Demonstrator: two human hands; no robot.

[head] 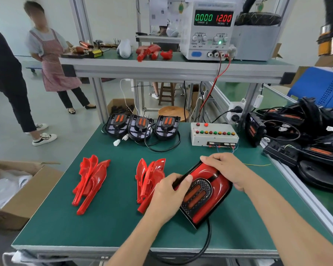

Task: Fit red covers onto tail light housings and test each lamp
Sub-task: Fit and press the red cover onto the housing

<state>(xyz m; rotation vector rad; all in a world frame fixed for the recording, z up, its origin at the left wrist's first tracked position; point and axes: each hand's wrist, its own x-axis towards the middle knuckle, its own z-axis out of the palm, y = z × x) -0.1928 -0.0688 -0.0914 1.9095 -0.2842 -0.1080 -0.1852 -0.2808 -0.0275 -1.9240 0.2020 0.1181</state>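
We count three bare housings point(142, 127) in row at back of worktop point(108, 223). One covered lamp point(204, 191) under our two hands point(166, 196). Two heaps of red covers point(90, 181). One switch box point(213, 134). One power supply point(210, 29).

Bright, even overhead light, soft and diffuse. Only faint shadows under the hands on the green mat point(112, 217). Specular glare on the glossy red covers point(90, 179). Power supply display point(213, 18) crisp, digits readable. Strong wide-angle bowing at edges, bench frame point(177, 69) curves. Standing person point(52, 60) at upper left soft, slightly motion-blurred. Centre sharp.
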